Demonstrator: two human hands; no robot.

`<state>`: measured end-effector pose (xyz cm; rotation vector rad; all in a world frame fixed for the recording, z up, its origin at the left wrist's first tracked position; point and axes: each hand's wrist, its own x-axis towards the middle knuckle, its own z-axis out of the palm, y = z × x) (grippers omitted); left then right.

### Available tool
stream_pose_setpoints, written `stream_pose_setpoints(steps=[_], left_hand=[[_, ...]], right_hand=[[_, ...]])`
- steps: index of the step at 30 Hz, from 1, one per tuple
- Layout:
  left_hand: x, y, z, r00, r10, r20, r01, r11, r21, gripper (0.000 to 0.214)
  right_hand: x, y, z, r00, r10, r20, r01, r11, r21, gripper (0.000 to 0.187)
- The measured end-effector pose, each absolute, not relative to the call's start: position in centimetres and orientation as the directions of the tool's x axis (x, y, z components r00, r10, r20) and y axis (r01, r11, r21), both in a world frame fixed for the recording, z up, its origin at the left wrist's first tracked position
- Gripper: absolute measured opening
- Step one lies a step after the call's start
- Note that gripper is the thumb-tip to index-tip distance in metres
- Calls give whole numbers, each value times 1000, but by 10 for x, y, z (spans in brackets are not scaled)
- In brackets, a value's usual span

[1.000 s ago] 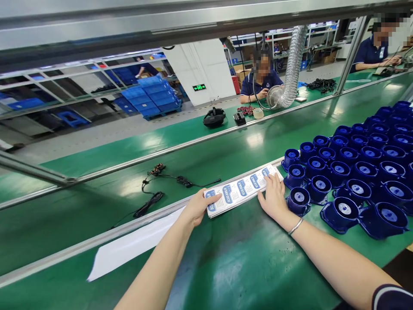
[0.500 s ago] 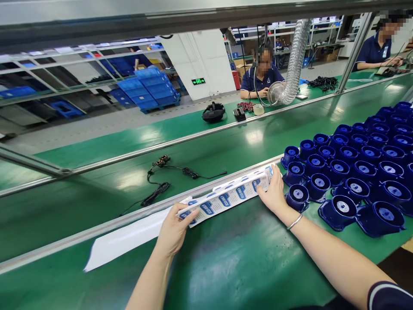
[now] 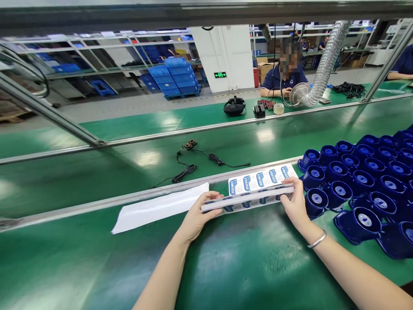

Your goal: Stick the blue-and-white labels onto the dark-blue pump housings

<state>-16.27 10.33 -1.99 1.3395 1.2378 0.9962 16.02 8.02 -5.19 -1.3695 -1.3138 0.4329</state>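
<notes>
Between my two hands is a long, narrow stack of label sheets (image 3: 248,199), its pale long edge turned up and blue-and-white print on the side facing me. My left hand (image 3: 201,213) pinches its left end, thumb in front and fingers behind. At the other end my right hand (image 3: 296,204) grips it the same way, below a silver bangle. Just behind the stack lies another strip of printed labels (image 3: 263,178), face up against the metal rail. A blank white sheet (image 3: 158,209) rests left of my left hand.
Rows of dark blue round cup-shaped housings (image 3: 341,189) crowd the bench on the right. Beyond the metal rail (image 3: 138,200) lie black cables (image 3: 185,174). A co-worker (image 3: 287,77) sits at the far bench behind a silver flexible duct (image 3: 329,64).
My hands have tilted the label stack so its long edge faces up. The printed strip behind it shows more fully. The camera view has turned left.
</notes>
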Motion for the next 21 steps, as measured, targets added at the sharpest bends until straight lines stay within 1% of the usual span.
stream_pose_setpoints(steps=[3, 5, 8, 10, 11, 13, 15, 16, 18, 21], left_hand=[[-162, 104, -22, 213, 974, -74, 169, 38, 985, 65], [-161, 105, -22, 252, 965, -76, 175, 32, 984, 67], [-167, 106, -16, 293, 950, -104, 199, 46, 979, 72], [-179, 108, -7, 331, 936, -119, 231, 42, 972, 76], [-186, 110, -3, 323, 942, -95, 264, 7, 965, 74], [-198, 119, 3, 244, 970, 8, 357, -98, 929, 67], [-205, 131, 1, 149, 982, 120, 481, -178, 859, 59], [-206, 138, -2, 128, 981, 144, 535, -190, 823, 51], [-205, 152, -14, 142, 979, 146, 627, -203, 752, 38], [-207, 161, -31, 139, 978, 157, 732, -208, 648, 28]], right_hand=[[162, 75, -56, 286, 871, 399, 364, 286, -886, 66], [162, 76, -60, 304, 875, 376, 293, 290, -911, 70], [161, 80, -68, 325, 885, 334, 222, 271, -936, 68], [162, 82, -71, 313, 902, 297, 204, 242, -949, 62], [163, 83, -73, 305, 910, 281, 198, 228, -953, 57], [164, 83, -75, 296, 919, 260, 196, 208, -958, 48], [164, 84, -76, 296, 921, 255, 197, 202, -959, 40], [165, 84, -77, 298, 920, 255, 198, 201, -959, 38], [165, 85, -77, 297, 920, 254, 203, 199, -959, 35], [164, 85, -76, 286, 924, 253, 206, 199, -958, 31]])
